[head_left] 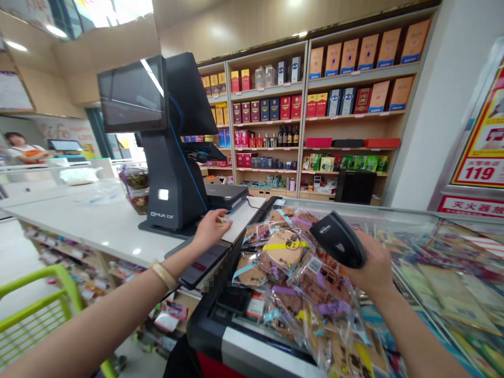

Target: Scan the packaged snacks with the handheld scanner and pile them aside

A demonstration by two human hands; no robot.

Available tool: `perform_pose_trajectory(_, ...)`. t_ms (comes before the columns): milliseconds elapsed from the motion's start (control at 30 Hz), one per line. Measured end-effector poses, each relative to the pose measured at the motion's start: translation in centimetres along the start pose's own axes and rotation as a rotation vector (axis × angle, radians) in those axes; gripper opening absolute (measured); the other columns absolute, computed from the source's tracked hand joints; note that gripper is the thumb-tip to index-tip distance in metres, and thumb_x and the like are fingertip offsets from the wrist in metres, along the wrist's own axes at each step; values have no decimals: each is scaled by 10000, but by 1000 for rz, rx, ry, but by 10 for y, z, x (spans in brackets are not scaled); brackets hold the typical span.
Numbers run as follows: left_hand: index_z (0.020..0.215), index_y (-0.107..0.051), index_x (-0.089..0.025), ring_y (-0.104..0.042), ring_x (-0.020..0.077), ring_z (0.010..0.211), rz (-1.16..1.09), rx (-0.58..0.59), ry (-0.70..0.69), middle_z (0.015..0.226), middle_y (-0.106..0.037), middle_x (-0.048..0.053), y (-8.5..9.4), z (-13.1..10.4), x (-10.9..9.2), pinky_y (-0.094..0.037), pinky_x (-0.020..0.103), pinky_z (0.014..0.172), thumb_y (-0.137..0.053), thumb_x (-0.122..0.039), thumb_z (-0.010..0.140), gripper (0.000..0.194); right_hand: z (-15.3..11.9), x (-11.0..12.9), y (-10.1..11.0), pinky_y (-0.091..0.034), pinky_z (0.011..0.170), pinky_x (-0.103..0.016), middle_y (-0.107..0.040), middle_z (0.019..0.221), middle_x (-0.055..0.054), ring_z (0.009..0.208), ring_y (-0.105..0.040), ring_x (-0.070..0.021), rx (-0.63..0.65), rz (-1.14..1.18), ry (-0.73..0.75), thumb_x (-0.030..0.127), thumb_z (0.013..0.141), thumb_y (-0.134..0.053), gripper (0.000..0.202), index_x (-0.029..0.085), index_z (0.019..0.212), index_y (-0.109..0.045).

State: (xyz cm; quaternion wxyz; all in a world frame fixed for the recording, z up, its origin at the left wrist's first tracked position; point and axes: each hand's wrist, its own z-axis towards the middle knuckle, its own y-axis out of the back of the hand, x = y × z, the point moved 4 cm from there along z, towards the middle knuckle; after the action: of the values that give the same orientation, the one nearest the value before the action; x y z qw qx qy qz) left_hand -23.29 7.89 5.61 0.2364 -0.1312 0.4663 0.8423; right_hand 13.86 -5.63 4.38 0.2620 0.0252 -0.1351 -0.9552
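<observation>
My right hand (372, 262) is wrapped round a black handheld scanner (339, 240), which is held over a pile of clear-wrapped round flat snacks (284, 248) with coloured bands. My left hand (212, 227) is beside the base of a black point-of-sale terminal (173, 184), above the counter edge. Its fingers are bent together round a small pale item with dark marks, too small to name. A barcode shows on one packet under the scanner. Below my left wrist lies a dark flat device (200, 262).
A glass-topped freezer (417, 210) supports the snacks and extends right. Shelves (268, 94) of boxes and bottles stand behind. At left are a white counter (118, 239), a green cart (35, 304) and a bagged basket (136, 186). Farther back is a person (29, 152).
</observation>
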Motion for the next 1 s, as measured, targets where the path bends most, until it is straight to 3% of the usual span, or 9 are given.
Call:
perform_pose_trajectory(33, 1185, -608, -157, -629, 233, 964, 82, -26, 56, 1083, -642, 109, 3, 12, 17, -492, 356, 900, -582, -414, 775, 485, 0, 1, 0, -436, 569, -292, -630, 696, -36, 630, -598, -198, 1, -5, 12, 293, 770, -594, 95, 205, 805, -604)
perform_pose_trajectory(100, 1305, -532, -133, -573, 307, 1131, 252, 30, 120, 1223, -602, 165, 5, 30, 42, -451, 400, 972, -617, -476, 738, 668, 1, 2, 0, -432, 565, -289, -621, 687, -32, 625, -597, -195, 4, -8, 34, 285, 772, -584, 95, 202, 817, -594)
perform_pose_trajectory(200, 1423, -401, -138, -464, 386, 1272, 429, 174, 157, 1385, -499, 206, -1, 45, 62, -401, 469, 1018, -658, -613, 645, 947, 0, 3, 0, -444, 579, -294, -635, 719, -37, 650, -611, -203, 4, -13, 64, 272, 761, -570, 136, 201, 875, -592)
perform_pose_trajectory(367, 1451, -362, -150, -441, 414, 1293, 513, 381, 195, 1401, -485, 228, -15, 54, 73, -377, 486, 1021, -666, -672, 588, 1053, -1, 4, -1, -450, 584, -296, -638, 733, -39, 661, -611, -204, 44, -19, 92, 294, 760, -581, 180, 199, 912, -594)
perform_pose_trajectory(567, 1431, -373, -132, -533, 394, 1188, 510, 335, 123, 1329, -542, 218, -14, 56, 75, -426, 461, 950, -654, -657, 602, 1021, 2, 9, 0, -451, 591, -301, -640, 718, -45, 638, -606, -197, 84, 0, 125, 363, 800, -588, 185, 196, 880, -582)
perform_pose_trajectory(667, 1408, -396, -132, -505, 370, 1219, 542, 234, -30, 1327, -536, 208, -7, 52, 66, -393, 461, 998, -659, -595, 619, 951, 2, 10, -1, -468, 642, -318, -672, 779, -63, 696, -631, -212, 111, 21, 114, 377, 801, -604, 216, 194, 916, -600)
perform_pose_trajectory(767, 1387, -409, -150, -470, 331, 1253, 527, 123, -240, 1344, -520, 181, 5, 45, 45, -345, 439, 1046, -660, -486, 651, 848, 3, 12, -3, -454, 625, -313, -667, 762, -58, 696, -627, -210, 157, 35, 89, 315, 789, -586, 191, 190, 931, -612)
perform_pose_trajectory(1000, 1392, -371, -182, -456, 313, 1252, 421, 4, -639, 1339, -514, 149, 43, 7, -46, -329, 451, 1055, -664, -421, 704, 784, 9, 25, -4, -441, 673, -320, -699, 837, -70, 768, -641, -216, 261, 64, 78, 203, 731, -551, 203, 197, 919, -628)
